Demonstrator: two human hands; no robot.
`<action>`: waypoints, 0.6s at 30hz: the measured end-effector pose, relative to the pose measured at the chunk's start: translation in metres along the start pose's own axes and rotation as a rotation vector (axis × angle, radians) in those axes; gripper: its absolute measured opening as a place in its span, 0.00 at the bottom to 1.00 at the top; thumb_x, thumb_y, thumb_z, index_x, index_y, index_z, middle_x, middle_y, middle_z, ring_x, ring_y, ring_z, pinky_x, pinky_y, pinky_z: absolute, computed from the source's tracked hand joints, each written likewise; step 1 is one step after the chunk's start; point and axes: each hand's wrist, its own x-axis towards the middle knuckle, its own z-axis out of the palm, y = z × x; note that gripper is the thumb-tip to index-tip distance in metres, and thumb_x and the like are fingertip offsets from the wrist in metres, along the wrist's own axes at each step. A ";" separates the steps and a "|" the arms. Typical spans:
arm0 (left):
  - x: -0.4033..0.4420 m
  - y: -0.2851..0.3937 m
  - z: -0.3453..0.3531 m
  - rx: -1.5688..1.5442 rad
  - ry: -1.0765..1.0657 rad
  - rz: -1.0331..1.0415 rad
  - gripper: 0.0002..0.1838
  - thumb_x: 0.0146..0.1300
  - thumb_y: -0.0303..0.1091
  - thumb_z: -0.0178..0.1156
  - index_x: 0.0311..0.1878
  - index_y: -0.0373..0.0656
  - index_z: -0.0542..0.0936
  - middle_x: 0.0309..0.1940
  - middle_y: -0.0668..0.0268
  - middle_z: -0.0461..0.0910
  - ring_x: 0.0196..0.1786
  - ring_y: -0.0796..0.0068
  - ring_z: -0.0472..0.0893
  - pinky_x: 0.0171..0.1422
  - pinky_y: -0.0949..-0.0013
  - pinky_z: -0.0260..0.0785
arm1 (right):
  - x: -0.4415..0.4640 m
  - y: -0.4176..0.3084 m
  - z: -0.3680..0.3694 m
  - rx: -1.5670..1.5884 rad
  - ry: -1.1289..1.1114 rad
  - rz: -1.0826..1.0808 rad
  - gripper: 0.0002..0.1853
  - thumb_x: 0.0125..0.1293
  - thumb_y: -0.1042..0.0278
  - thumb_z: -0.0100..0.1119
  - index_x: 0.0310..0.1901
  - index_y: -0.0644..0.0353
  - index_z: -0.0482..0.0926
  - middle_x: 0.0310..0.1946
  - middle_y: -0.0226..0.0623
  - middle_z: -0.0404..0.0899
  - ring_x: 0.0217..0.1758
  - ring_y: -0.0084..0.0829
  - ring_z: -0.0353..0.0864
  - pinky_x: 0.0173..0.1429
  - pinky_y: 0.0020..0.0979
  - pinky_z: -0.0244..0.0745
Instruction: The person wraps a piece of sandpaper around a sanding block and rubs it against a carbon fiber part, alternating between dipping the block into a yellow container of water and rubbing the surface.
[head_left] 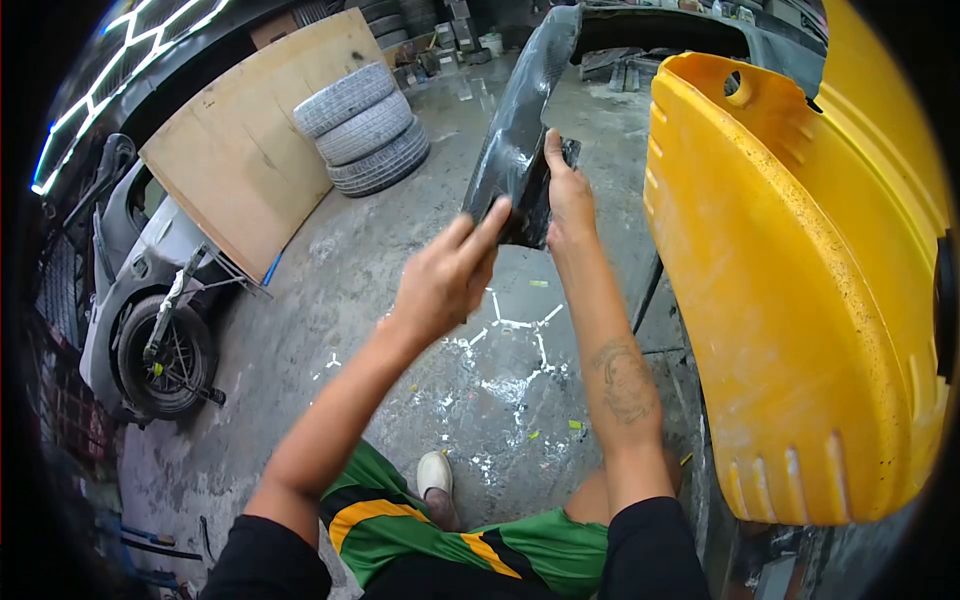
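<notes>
Dark panel (pixel 512 130): ahead of person, above flr (pixel 340 300), near end at both hands.
R hand (pixel 572 200): grips near end btw. thumb & fingers.
L hand (pixel 450 270): at same end, fingers partly bent, blurred; cannot tell if it pinches.
Yellow panel (pixel 760 310): on r. side.
Tires (pixel 365 130): 3 stacked, farther l.

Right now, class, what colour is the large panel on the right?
The panel is yellow, with paler scuffs; head view.
</notes>
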 end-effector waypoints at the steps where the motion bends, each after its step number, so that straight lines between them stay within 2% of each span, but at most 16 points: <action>1: 0.015 -0.009 -0.002 -0.002 -0.014 0.013 0.34 0.69 0.27 0.65 0.78 0.49 0.71 0.37 0.57 0.74 0.36 0.52 0.82 0.40 0.54 0.76 | 0.001 0.006 -0.002 -0.037 0.023 -0.020 0.32 0.70 0.38 0.70 0.54 0.66 0.82 0.45 0.37 0.85 0.45 0.31 0.85 0.49 0.38 0.83; 3: 0.054 -0.017 -0.001 -0.035 0.079 -0.019 0.32 0.70 0.26 0.62 0.77 0.49 0.72 0.39 0.55 0.75 0.36 0.50 0.81 0.41 0.52 0.75 | -0.015 -0.001 0.004 0.008 0.018 0.010 0.33 0.70 0.38 0.70 0.54 0.67 0.82 0.46 0.38 0.85 0.48 0.30 0.83 0.53 0.37 0.81; 5: 0.043 -0.009 0.000 -0.059 0.095 -0.021 0.32 0.70 0.26 0.62 0.77 0.47 0.71 0.40 0.54 0.75 0.36 0.49 0.81 0.41 0.51 0.74 | -0.019 -0.006 0.003 -0.006 0.029 0.047 0.34 0.70 0.38 0.70 0.55 0.67 0.82 0.47 0.38 0.85 0.48 0.31 0.84 0.54 0.36 0.80; 7: 0.006 0.008 -0.003 -0.089 -0.026 -0.084 0.33 0.68 0.25 0.64 0.77 0.43 0.71 0.38 0.50 0.75 0.38 0.45 0.80 0.44 0.51 0.74 | -0.012 -0.012 0.007 -0.011 0.015 0.043 0.34 0.70 0.38 0.70 0.55 0.68 0.82 0.47 0.38 0.85 0.49 0.31 0.84 0.55 0.35 0.80; 9: 0.014 -0.003 -0.002 -0.083 -0.039 -0.050 0.35 0.67 0.24 0.65 0.78 0.44 0.71 0.38 0.51 0.74 0.38 0.45 0.81 0.44 0.51 0.75 | -0.005 0.001 0.001 0.007 0.013 -0.015 0.34 0.70 0.38 0.71 0.54 0.69 0.83 0.46 0.38 0.86 0.46 0.32 0.85 0.53 0.37 0.81; 11: 0.052 -0.020 0.000 -0.019 0.075 0.030 0.35 0.67 0.25 0.65 0.78 0.46 0.71 0.39 0.54 0.75 0.37 0.48 0.83 0.40 0.52 0.75 | -0.015 -0.006 0.008 0.047 -0.019 0.034 0.34 0.70 0.38 0.71 0.53 0.69 0.83 0.46 0.38 0.86 0.46 0.32 0.86 0.54 0.37 0.82; 13: 0.056 -0.021 0.002 -0.033 0.076 -0.018 0.36 0.66 0.25 0.66 0.79 0.47 0.71 0.38 0.55 0.74 0.37 0.50 0.83 0.40 0.53 0.76 | -0.019 -0.010 0.012 0.011 0.022 0.054 0.34 0.70 0.37 0.70 0.53 0.69 0.83 0.47 0.39 0.87 0.46 0.31 0.86 0.56 0.37 0.81; 15: 0.021 -0.003 0.004 -0.046 0.082 -0.014 0.36 0.67 0.26 0.65 0.79 0.48 0.70 0.38 0.55 0.74 0.36 0.50 0.82 0.41 0.52 0.75 | -0.023 -0.013 0.010 0.004 0.008 0.054 0.34 0.70 0.37 0.70 0.53 0.69 0.83 0.46 0.39 0.87 0.46 0.31 0.86 0.55 0.37 0.82; 17: 0.010 0.000 0.001 -0.053 0.001 -0.040 0.38 0.67 0.25 0.66 0.80 0.47 0.69 0.37 0.53 0.73 0.36 0.48 0.80 0.41 0.53 0.75 | -0.019 -0.004 0.012 -0.068 0.124 -0.084 0.34 0.70 0.37 0.70 0.52 0.68 0.83 0.45 0.39 0.86 0.45 0.32 0.86 0.52 0.37 0.83; 18: 0.017 -0.007 0.001 -0.048 -0.009 -0.004 0.37 0.67 0.25 0.66 0.80 0.47 0.69 0.37 0.53 0.73 0.36 0.48 0.80 0.41 0.52 0.75 | -0.009 -0.002 0.004 -0.035 0.046 -0.038 0.32 0.71 0.38 0.70 0.53 0.68 0.83 0.45 0.39 0.86 0.44 0.33 0.87 0.50 0.37 0.84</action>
